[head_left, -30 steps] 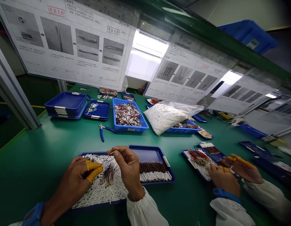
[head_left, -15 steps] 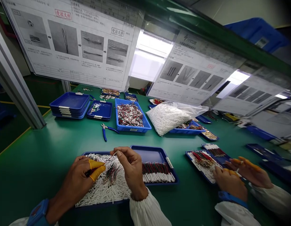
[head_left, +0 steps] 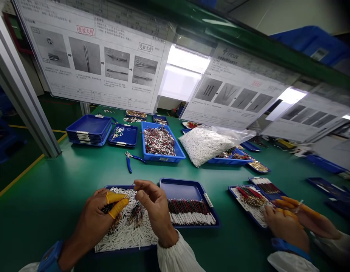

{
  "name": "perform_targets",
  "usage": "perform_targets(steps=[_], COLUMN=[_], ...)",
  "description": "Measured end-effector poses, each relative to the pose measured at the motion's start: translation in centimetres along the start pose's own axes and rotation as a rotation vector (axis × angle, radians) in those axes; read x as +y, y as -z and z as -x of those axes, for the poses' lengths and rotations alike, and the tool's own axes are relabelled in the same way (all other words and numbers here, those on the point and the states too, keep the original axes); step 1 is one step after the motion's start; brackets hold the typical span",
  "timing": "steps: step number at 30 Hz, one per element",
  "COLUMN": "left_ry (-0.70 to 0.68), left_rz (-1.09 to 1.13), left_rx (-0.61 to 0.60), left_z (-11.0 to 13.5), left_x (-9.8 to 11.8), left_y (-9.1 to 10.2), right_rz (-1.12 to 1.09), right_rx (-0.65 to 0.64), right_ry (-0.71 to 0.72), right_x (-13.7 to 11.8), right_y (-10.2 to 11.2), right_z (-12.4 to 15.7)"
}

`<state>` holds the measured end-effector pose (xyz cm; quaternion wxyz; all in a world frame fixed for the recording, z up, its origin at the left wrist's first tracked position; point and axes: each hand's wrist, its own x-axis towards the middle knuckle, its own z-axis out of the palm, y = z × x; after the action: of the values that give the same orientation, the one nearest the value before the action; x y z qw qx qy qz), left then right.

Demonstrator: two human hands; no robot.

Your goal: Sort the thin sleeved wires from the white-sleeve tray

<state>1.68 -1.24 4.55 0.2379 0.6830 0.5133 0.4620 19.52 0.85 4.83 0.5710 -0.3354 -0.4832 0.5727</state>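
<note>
Green covers the broad table (head_left: 78, 170) that I see through the head camera, with printed sheets (head_left: 92, 87) in clear sleeves hanging above its far part. Nearest me lies a blue tray (head_left: 118, 186) heaped with white tubes (head_left: 129, 236); just beside it, a second tray (head_left: 180, 190) holds a row of wires with white ends. Behind them I make out a clear bag (head_left: 206, 143) full of white pieces, a lighter blue bin (head_left: 163, 159) of mixed wires and a stack of trays (head_left: 87, 126). A co-worker's hands (head_left: 287, 226) are busy off to the right.

My left hand (head_left: 91, 211) is over the tube tray, its yellow-covered thumb and finger pinched together, with dark wires (head_left: 107, 207) gripped under the curled fingers. The right hand (head_left: 155, 207) is curled close by, a thin strand (head_left: 132, 185) at its fingertips; whether they grip it I cannot tell. Blue-handled pliers (head_left: 129, 163) rest before the bin. Loose wires (head_left: 138, 215) lie on the tubes between the hands.
</note>
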Motion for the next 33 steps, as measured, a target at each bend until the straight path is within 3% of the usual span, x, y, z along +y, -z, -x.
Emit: perform_targets(steps=[12,17,25,33], left_ry=[-0.093,-0.036,-0.106,-0.104], left_rz=[-0.114,-0.102,-0.112,-0.089], left_rx=[-0.071,-0.043,-0.035,0.002], left_z=[0.1,0.1,0.2,0.2], left_x=[0.3,-0.1,0.2,0.2], left_y=[-0.2,-0.2,0.0,-0.7], right_rz=[-0.008,-0.024,-0.082,-0.087], right_rx=[-0.012,0.015,-0.021,0.006], right_ry=[0.020,0.009,-0.084,-0.079], right_x=[0.5,0.3,0.3,0.2], right_y=[-1.2,-0.9,-1.2,-0.9], right_z=[0.3,0.3,0.5,0.4])
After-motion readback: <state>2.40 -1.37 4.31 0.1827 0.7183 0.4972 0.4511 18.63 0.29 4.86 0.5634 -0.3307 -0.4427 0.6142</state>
